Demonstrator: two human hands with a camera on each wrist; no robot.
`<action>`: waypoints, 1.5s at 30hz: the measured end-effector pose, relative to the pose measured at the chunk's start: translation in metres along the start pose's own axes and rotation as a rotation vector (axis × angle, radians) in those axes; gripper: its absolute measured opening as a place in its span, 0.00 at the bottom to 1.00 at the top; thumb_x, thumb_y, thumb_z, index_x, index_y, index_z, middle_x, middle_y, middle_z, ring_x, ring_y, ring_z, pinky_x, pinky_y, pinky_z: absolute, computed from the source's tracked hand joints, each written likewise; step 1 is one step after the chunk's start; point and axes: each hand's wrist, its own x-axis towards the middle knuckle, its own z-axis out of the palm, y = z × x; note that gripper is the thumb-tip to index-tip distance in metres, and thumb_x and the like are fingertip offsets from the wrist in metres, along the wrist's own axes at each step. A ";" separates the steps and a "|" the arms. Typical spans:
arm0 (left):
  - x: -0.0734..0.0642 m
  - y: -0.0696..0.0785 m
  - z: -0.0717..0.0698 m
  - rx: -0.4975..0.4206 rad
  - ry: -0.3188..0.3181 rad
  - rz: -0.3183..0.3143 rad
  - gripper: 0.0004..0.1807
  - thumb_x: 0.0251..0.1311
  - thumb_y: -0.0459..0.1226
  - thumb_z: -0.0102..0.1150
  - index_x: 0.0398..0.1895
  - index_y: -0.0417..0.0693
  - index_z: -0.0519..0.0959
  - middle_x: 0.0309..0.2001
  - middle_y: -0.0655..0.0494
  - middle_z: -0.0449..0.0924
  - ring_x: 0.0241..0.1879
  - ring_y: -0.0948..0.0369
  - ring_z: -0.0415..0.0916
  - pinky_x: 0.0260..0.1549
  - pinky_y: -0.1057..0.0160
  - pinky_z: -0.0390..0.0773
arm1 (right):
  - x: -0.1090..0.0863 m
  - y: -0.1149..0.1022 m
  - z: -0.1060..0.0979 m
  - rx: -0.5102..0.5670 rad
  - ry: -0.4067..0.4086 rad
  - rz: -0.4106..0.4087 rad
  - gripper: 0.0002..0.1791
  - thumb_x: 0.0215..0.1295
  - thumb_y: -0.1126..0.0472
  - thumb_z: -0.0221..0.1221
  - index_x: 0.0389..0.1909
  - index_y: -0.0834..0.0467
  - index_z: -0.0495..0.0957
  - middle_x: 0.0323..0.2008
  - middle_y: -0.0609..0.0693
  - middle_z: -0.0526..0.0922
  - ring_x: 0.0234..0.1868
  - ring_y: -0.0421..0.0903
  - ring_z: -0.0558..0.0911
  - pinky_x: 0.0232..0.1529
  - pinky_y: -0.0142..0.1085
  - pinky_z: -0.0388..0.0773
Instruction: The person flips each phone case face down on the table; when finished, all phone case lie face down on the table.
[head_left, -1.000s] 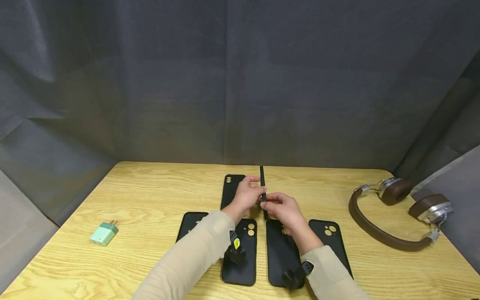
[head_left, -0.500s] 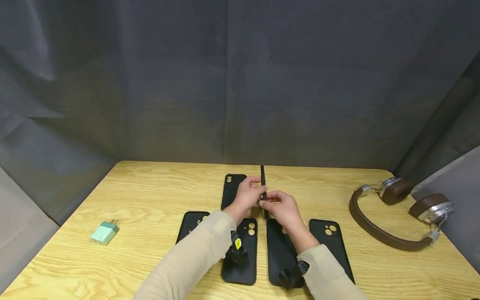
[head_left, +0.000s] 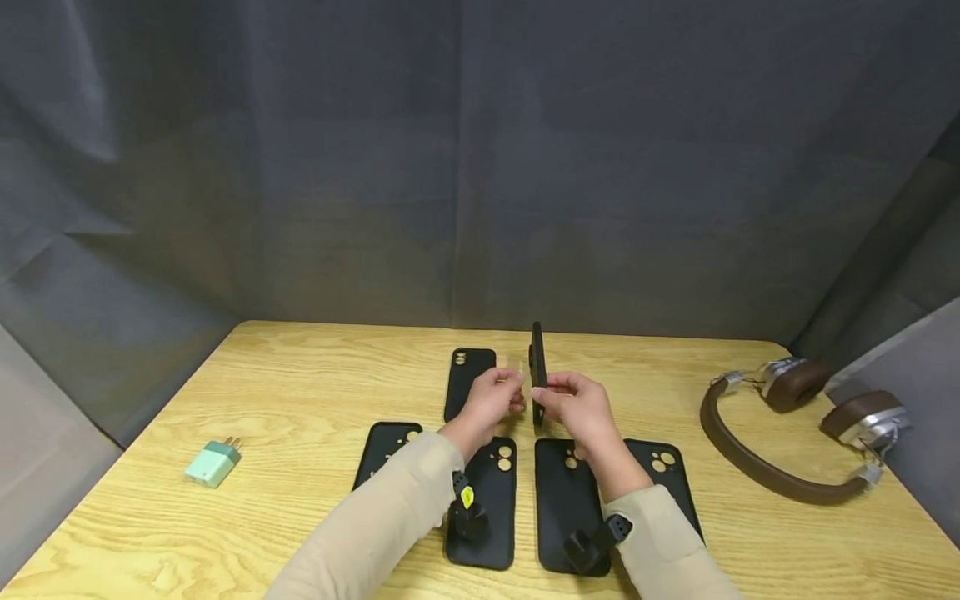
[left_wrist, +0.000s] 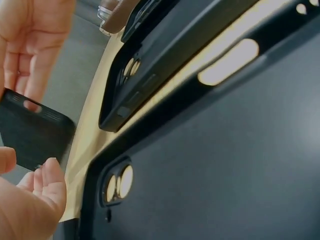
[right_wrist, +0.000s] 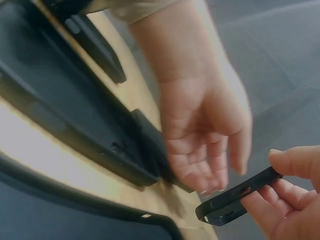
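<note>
My right hand (head_left: 581, 412) pinches a black phone case (head_left: 537, 367) near its lower end, thumb on one side and fingers on the other. The case stands on edge above the table, its narrow side toward the head camera. To its left is my left hand (head_left: 487, 404), fingers loosely curled and a small gap from the case. In the right wrist view the left hand (right_wrist: 200, 135) shows its thumb apart from its fingers, with the held case (right_wrist: 237, 197) just beyond the fingertips. Behind the left hand lies another black phone case (head_left: 459, 396), flat on the table.
Several more black phone cases lie in a front row, among them one at the left (head_left: 378, 446), a middle one (head_left: 483, 533) and one at the right (head_left: 663, 467). Brown headphones (head_left: 765, 467) lie far right. A green plug adapter (head_left: 212, 465) sits left. Dark cloth (head_left: 375, 167) hangs behind.
My left hand has come off the held phone case and moved slightly left and down. The right hand has raised the case a little to the right and turned it, showing more of its face.
</note>
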 end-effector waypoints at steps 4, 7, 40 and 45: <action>0.000 -0.003 -0.001 -0.023 -0.021 -0.012 0.17 0.67 0.37 0.48 0.53 0.33 0.70 0.45 0.39 0.73 0.39 0.55 0.75 0.42 0.59 0.78 | -0.002 -0.006 -0.004 0.053 0.006 -0.004 0.21 0.62 0.64 0.58 0.54 0.70 0.69 0.44 0.59 0.72 0.41 0.46 0.79 0.48 0.39 0.77; 0.000 -0.004 0.001 -0.058 -0.039 -0.030 0.18 0.67 0.35 0.47 0.55 0.31 0.69 0.45 0.39 0.73 0.41 0.54 0.76 0.43 0.60 0.78 | -0.003 -0.010 -0.005 0.083 0.007 -0.002 0.22 0.62 0.64 0.57 0.55 0.70 0.68 0.45 0.58 0.71 0.40 0.42 0.79 0.48 0.38 0.77; -0.004 0.004 -0.007 -0.061 -0.041 0.053 0.23 0.60 0.29 0.54 0.60 0.38 0.68 0.39 0.48 0.78 0.29 0.64 0.74 0.41 0.56 0.78 | -0.001 0.000 -0.027 0.094 -0.019 0.004 0.22 0.64 0.68 0.53 0.56 0.76 0.65 0.36 0.56 0.76 0.31 0.38 0.81 0.37 0.29 0.79; -0.008 0.009 -0.010 -0.014 -0.055 0.090 0.24 0.60 0.28 0.54 0.61 0.38 0.68 0.37 0.49 0.76 0.29 0.64 0.72 0.45 0.50 0.76 | 0.002 0.006 -0.031 0.064 -0.031 0.017 0.25 0.63 0.71 0.53 0.60 0.74 0.62 0.36 0.55 0.74 0.31 0.40 0.81 0.38 0.31 0.80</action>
